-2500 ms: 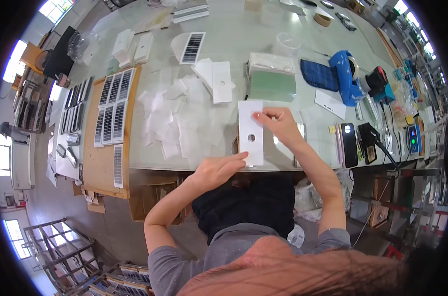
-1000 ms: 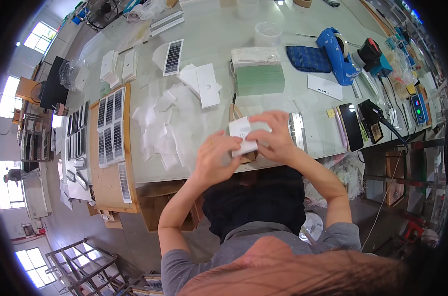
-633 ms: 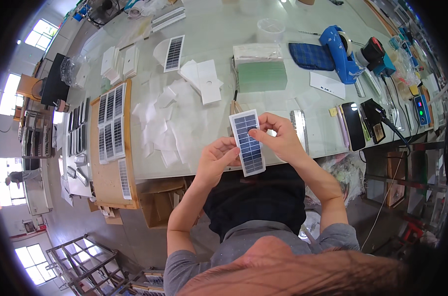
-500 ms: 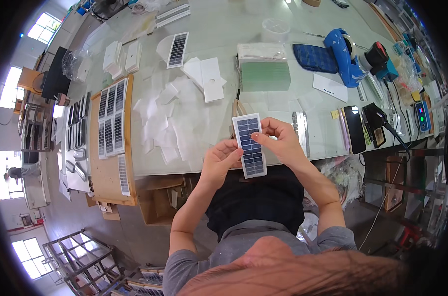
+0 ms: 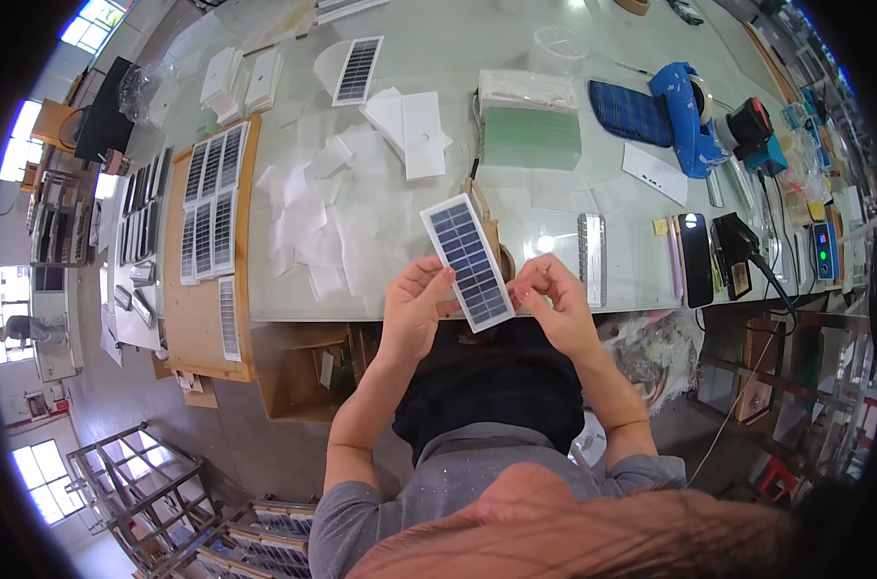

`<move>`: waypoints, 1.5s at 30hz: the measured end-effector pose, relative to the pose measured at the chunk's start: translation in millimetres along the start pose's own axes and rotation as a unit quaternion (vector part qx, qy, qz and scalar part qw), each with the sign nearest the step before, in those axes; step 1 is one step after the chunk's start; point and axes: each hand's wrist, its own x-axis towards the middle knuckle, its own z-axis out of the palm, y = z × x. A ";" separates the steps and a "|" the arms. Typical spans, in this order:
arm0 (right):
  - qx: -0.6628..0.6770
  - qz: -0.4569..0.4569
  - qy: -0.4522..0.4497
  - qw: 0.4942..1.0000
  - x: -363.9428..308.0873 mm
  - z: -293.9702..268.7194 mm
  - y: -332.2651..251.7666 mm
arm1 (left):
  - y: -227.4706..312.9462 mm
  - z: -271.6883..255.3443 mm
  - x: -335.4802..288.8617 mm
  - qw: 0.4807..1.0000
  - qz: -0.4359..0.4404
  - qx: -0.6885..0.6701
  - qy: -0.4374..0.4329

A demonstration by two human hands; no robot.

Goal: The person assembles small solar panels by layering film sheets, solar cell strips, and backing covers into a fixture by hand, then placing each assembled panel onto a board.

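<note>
A small solar panel (image 5: 467, 261) with a white border and dark blue cells is held tilted above the table's near edge. My left hand (image 5: 419, 307) grips its left long edge, the thumb by the frame. My right hand (image 5: 557, 307) has its fingers curled in and its fingertips close to the panel's lower right edge. Whether those fingertips pinch the edge or something thin beside it is not clear. Behind the panel lies a brown roll of tape (image 5: 502, 259), partly hidden.
Crumpled white sheets (image 5: 308, 217) lie on the left of the table, beside a wooden board of solar panels (image 5: 207, 289). White rectangular plates (image 5: 422, 135), a green stack (image 5: 530, 137), a blue tape dispenser (image 5: 685, 121), a metal ruler (image 5: 592, 261) and a phone (image 5: 694, 259) surround the work spot.
The panel has turned, its top swinging left. My right thumb has left the panel's face and my right hand has moved to its lower right edge. The whole view has shifted slightly.
</note>
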 end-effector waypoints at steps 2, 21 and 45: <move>-0.027 0.010 -0.016 0.999 -5.6 -2.2 0.9 | -0.3 -1.6 -0.5 1.000 -0.001 -0.009 0.000; -0.124 0.026 0.012 0.992 -10.6 3.5 3.9 | 0.2 -7.2 -4.8 1.000 -0.009 -0.026 -0.008; -0.102 -0.006 0.053 0.993 -27.4 -16.0 1.4 | 99.9 -155.1 -61.0 0.912 0.189 0.150 0.331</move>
